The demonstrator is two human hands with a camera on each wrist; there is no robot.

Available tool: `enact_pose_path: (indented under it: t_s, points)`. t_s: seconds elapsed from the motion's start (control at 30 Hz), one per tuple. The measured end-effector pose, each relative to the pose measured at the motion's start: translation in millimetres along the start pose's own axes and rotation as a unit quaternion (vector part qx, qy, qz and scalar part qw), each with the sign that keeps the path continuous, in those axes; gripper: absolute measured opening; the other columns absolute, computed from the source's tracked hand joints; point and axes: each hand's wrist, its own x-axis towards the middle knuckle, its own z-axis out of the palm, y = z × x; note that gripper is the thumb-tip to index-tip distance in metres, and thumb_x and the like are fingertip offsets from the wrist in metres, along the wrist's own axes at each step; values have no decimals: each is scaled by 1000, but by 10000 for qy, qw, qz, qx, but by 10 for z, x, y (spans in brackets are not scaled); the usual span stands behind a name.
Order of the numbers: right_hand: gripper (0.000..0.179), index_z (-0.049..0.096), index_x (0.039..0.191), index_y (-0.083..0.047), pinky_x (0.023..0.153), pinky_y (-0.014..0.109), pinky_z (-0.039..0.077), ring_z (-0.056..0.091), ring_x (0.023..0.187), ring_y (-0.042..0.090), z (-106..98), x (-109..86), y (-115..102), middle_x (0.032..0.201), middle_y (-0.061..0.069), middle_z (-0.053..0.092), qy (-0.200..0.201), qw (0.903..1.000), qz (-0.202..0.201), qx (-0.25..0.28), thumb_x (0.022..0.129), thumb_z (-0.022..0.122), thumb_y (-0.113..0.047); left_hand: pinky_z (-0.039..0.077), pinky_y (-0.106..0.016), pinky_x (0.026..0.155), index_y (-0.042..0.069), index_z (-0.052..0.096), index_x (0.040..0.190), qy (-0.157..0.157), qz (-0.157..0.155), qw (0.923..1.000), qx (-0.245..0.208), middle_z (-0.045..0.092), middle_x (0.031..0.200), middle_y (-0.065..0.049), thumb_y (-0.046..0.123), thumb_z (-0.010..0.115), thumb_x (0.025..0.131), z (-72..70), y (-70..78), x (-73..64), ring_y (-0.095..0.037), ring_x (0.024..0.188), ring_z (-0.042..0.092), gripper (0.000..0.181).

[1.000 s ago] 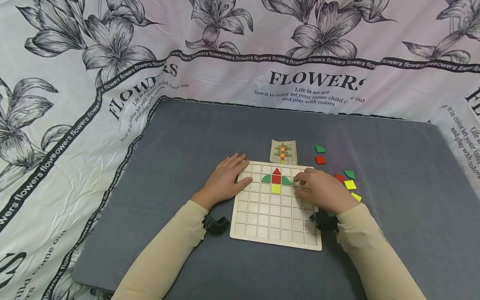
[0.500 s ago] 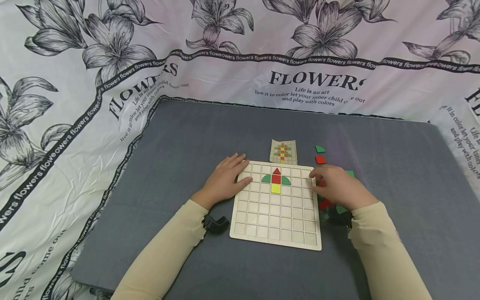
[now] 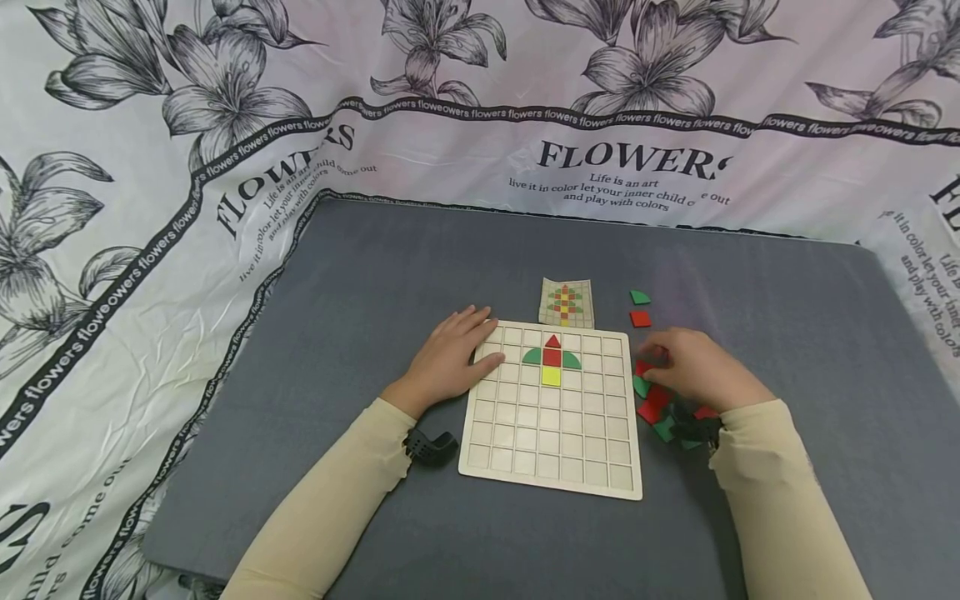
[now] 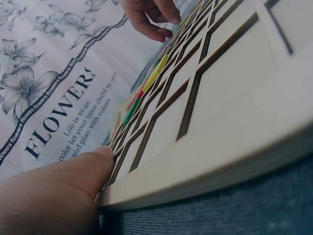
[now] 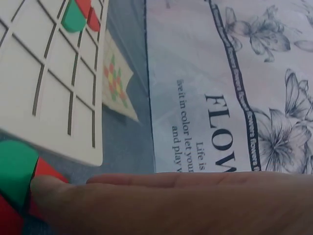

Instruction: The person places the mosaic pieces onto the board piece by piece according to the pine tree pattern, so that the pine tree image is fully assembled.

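The pale gridded board [image 3: 517,450] lies flat on the table. Near its far side sit a red triangle [image 3: 552,342], a red square [image 3: 551,358], a yellow square [image 3: 551,377] and two green quarter-round tiles [image 3: 532,357]. My left hand [image 3: 442,358] rests at the board's left edge, its thumb on the surface, fingers extended. Off the right edge, my right hand [image 3: 697,367] hovers low over loose tiles, fingers loosely bent with a gap to the thumb. In the right wrist view, the thumb is at a red tile [image 5: 46,171] beside a green tile [image 5: 17,166]; no grip shows.
A small pattern card [image 3: 566,302] stands behind the board. A green tile [image 3: 640,297] and a red square tile [image 3: 641,319] lie apart to its right. Several red and green tiles [image 3: 654,402] are heaped beside the board, partly under the right hand. Flower-printed cloth [image 3: 450,158] surrounds the grey table.
The right hand has moved from above the board, near the right green tile, rightward to the loose tiles. The left hand and the board have stayed put.
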Motion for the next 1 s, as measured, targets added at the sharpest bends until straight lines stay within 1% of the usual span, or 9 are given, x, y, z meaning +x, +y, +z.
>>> enact_pose_path:
  t_s: [0.1, 0.23, 0.3, 0.47, 0.67, 0.87, 1.0]
  points:
    - [27, 75, 112, 3, 74, 47, 58, 65, 86, 26, 0, 0, 47, 98, 12, 73, -4, 10000, -1, 4, 88, 80, -9, 14, -44, 134, 14, 43, 162, 21, 16, 10000, -12, 33, 171, -7, 53, 54, 107, 6, -8, -2, -26, 162, 20, 68]
    - [27, 75, 112, 4, 76, 49, 60, 68, 88, 27, 5, -6, 96, 99, 13, 75, -118, 9999, 73, 78, 89, 81, -9, 14, -44, 134, 14, 43, 162, 50, 51, 10000, -32, 34, 171, -7, 53, 54, 107, 13, -21, -4, -25, 162, 21, 68]
    - [28, 74, 113, 5, 76, 49, 61, 69, 90, 27, 4, -9, 104, 100, 13, 75, -234, 9994, 175, 185, 90, 80, -10, 14, -44, 134, 14, 44, 162, 61, 66, 9999, -58, 34, 171, -7, 52, 55, 107, 12, -23, -7, -26, 162, 21, 68]
    - [23, 74, 109, 4, 70, 41, 60, 69, 84, 22, -13, -3, 108, 95, 9, 75, -375, 9984, 275, 330, 93, 79, -11, 14, -45, 134, 13, 44, 162, 96, 76, 9999, -120, 34, 170, -8, 52, 56, 107, 3, -23, -10, -26, 161, 21, 68]
    - [17, 74, 101, 0, 65, 35, 55, 64, 79, 18, -17, -3, 107, 89, 5, 73, -345, 9982, 291, 383, 93, 80, -13, 15, -46, 134, 13, 44, 162, 89, 75, 9999, -58, 34, 171, -8, 52, 55, 107, 3, -23, -3, -27, 162, 21, 68]
    - [14, 73, 99, -3, 65, 34, 54, 64, 78, 17, 1, -14, 108, 88, 2, 73, -221, 9981, 346, 463, 92, 80, -13, 15, -45, 134, 13, 44, 162, 82, 83, 9999, -72, 33, 171, -8, 52, 55, 107, 2, -22, -1, -26, 162, 21, 68]
    - [10, 74, 97, -5, 65, 34, 54, 64, 77, 16, 1, -20, 118, 87, 1, 74, -125, 9984, 287, 465, 94, 79, -12, 15, -46, 134, 13, 44, 162, 75, 78, 9999, -71, 34, 171, -8, 52, 55, 107, -2, -15, -5, -26, 162, 21, 68]
